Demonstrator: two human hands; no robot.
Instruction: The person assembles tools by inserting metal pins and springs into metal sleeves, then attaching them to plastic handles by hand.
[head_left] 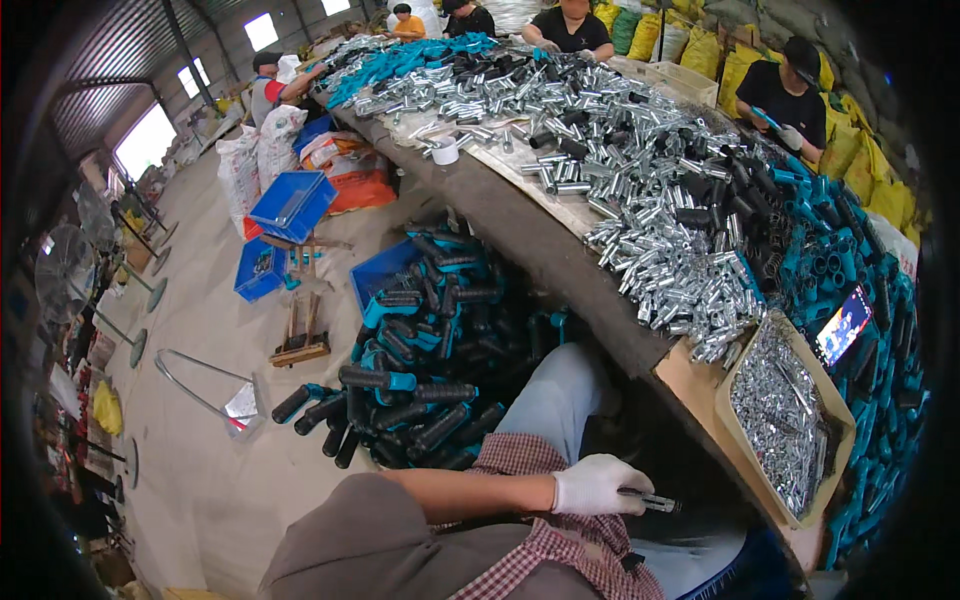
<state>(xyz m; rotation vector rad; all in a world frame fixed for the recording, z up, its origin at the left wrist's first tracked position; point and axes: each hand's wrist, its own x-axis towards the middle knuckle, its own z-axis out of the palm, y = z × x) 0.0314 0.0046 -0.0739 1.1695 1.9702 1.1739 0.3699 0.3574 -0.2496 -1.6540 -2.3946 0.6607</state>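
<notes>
My left hand [600, 486], in a white glove, is held over my lap with its fingers closed. A short silver metal tube-like part [655, 500] sticks out from the fingertips, its far end darker. The glove hides the rest of this part. My right hand does not show. Close to the held part, on the table's near corner, stands a cream tray [728, 405] full of small shiny metal pieces [780, 420]. A large heap of silver metal tubes [670, 280] lies beyond the tray.
Black-and-teal tool bodies [430, 340] pile up left of my knee, beside a blue crate [370, 275]. A lit phone [845, 325] leans on teal parts [830, 260]. Several people work around the table [520, 225]. Blue bins [290, 205] and a metal-framed stand [205, 385] occupy the floor.
</notes>
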